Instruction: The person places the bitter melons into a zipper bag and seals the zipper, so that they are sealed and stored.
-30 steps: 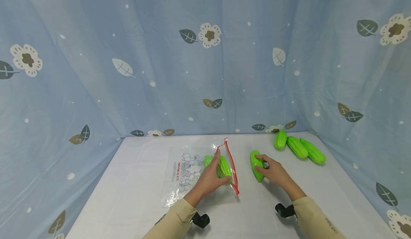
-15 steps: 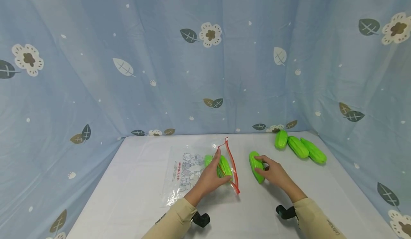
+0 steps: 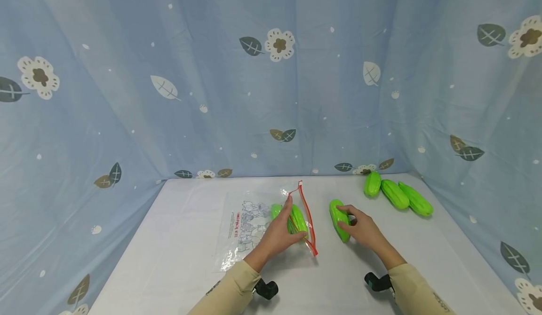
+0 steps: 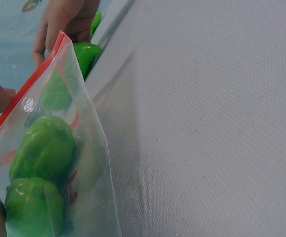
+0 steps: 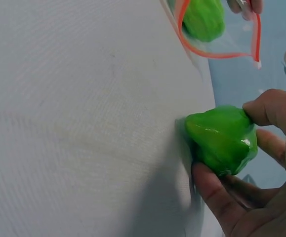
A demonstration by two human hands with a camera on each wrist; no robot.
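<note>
Glossy green plastic-looking oblong veg (image 3: 336, 216) prob. light, stiff, slick; grip mid-body, as R hand (image 3: 362, 228) does, pinching; L hand (image 3: 277, 235) fingers spread.

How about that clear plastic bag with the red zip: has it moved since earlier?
No, not visibly in any direction: in the head view, the bag keeps its place below the nearest brown-green leaf pair on the blue fabric curtain.

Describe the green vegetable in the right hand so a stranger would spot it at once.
On the white table, find the red-edged clear bag, then look right, before the three loose vegetables at the back. There you'll see one bright green, tapering vegetable. Unlike its neighbours, it alone is gripped by the right hand.
</note>
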